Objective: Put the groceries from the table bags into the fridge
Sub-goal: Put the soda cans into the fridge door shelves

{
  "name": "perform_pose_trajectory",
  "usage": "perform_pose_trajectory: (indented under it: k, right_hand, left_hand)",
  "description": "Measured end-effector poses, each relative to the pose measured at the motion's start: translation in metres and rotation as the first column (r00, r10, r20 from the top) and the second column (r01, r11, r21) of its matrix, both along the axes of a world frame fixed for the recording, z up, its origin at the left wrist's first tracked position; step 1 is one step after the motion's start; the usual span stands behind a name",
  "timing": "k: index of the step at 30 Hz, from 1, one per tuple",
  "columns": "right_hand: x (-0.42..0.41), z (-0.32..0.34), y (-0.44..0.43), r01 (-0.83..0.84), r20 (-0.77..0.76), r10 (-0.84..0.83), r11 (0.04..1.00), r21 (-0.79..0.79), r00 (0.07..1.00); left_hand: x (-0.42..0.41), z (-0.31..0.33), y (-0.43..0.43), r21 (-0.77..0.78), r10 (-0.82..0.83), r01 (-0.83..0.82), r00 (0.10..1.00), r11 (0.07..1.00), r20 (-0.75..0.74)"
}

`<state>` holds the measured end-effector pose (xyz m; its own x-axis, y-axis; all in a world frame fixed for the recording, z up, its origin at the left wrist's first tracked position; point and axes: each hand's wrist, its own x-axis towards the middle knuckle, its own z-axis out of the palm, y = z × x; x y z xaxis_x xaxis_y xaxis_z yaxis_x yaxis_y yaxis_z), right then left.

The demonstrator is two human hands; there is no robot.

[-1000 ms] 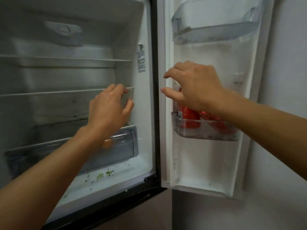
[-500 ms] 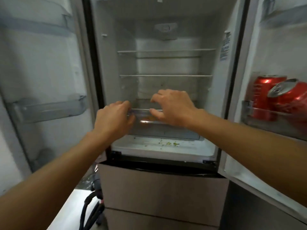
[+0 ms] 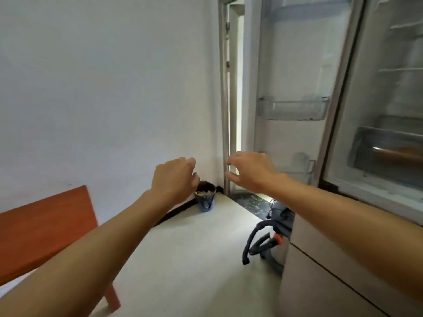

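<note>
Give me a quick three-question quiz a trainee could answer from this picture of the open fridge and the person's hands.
1. True or false: the left hand and right hand are both empty.
2. What stands on the pale floor in the corner beyond the hands? A) small blue bin B) red bucket C) cardboard box
3. Which piece of furniture shows at the lower left?

Key: 1. True. 2. A, the small blue bin. 3. The reddish-orange wooden table; the white open fridge is on the right.
</note>
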<state>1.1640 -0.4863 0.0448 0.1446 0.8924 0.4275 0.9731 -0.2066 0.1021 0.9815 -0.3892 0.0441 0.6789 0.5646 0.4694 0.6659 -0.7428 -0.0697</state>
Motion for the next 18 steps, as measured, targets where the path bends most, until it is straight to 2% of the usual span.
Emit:
perform_pose_trajectory:
  k: [8, 13, 18]
  right_hand:
    - [-0.147, -0.037, 0.132, -0.299, -0.033, 0.298, 0.953, -0.042, 0.954]
    - [-0.245, -0.055, 0.203, -0.491, -0.032, 0.490, 0.868, -0.074, 0.871]
    - [-0.333, -0.080, 0.277, -0.664, -0.046, 0.663, 0.740, -0.109, 0.747]
  left_hand:
    - [-0.170, -0.040, 0.063, -0.063, 0.330, -0.336, 0.940, 0.940, -0.086]
    - [-0.264, -0.065, 0.092, -0.103, 0.518, -0.530, 0.847, 0.842, -0.124]
    - [-0.349, -0.086, 0.127, -0.136, 0.692, -0.713, 0.701, 0.688, -0.174]
